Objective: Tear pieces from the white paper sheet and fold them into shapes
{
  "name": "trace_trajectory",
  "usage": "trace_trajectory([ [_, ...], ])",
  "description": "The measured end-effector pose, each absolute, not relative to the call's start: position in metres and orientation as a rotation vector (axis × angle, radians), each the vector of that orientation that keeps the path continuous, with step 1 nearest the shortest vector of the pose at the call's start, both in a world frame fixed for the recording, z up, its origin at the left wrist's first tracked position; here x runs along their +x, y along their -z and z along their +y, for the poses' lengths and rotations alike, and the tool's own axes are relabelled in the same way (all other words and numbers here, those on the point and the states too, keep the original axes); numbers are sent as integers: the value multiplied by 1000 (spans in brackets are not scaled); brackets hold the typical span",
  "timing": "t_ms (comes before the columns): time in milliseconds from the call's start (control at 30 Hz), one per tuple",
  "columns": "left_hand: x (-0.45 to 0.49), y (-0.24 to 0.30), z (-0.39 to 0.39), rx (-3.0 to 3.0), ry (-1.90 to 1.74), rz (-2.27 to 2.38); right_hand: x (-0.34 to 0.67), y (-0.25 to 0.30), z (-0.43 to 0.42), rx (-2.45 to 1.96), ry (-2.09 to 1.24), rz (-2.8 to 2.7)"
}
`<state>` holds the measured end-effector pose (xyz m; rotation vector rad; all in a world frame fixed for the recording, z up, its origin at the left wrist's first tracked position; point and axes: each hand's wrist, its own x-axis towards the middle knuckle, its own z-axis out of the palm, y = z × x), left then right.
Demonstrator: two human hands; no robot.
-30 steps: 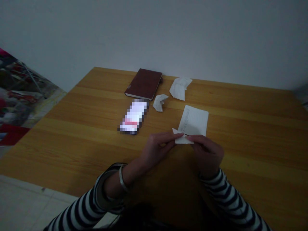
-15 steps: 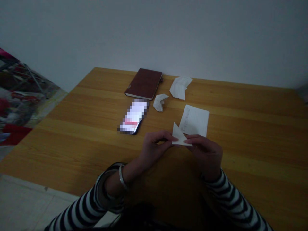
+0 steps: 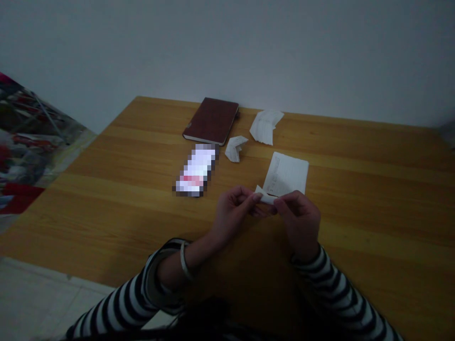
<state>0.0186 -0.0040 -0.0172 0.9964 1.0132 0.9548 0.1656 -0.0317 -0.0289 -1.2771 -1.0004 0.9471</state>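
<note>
A small folded piece of white paper (image 3: 266, 197) is held up above the near part of the table, between my two hands. My left hand (image 3: 236, 208) pinches its left end between thumb and fingers. At its right end, my right hand (image 3: 300, 215) grips it with thumb and forefinger. The piece looks like a narrow strip from here, with a pointed corner at the upper left. Just behind it lies a flat sheet of white paper (image 3: 288, 173) with faint lines, its near edge partly covered by my right hand.
On the wooden table (image 3: 117, 189) lies a lit phone (image 3: 197, 170), its screen blurred. Behind it is a brown notebook (image 3: 213, 121). A smaller folded-paper stack (image 3: 233, 149) and a larger one (image 3: 265, 127) sit to its right. A wall (image 3: 249, 52) stands behind the table.
The paper between my hands has gone from a standing triangle to a narrow strip as it tilted or folded. Both hands have moved slightly up, and my thumbs now lie on the near side.
</note>
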Motion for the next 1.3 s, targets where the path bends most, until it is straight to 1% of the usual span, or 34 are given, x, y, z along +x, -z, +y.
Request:
trace_trajectory([
  [167, 17, 20, 1, 1014, -962, 1007, 171, 27, -29, -1315, -932, -1144],
  [267, 18, 23, 2, 1020, -1014, 1002, 170, 26, -30, -1328, -887, -1177],
  [367, 18, 25, 3, 1025, -1063, 1051, 170, 26, -29, -1324, -914, -1181],
  [567, 18, 26, 2, 1021, -1056, 1192, 167, 33, -28, -1346, -990, -1078],
  [800, 20, 25, 0, 888, -1084, 1135, 161, 34, -28, -1358, -993, -945],
  [1300, 19, 26, 3, 898, -1048, 1135, 162, 37, -25, -1295, -1126, -883],
])
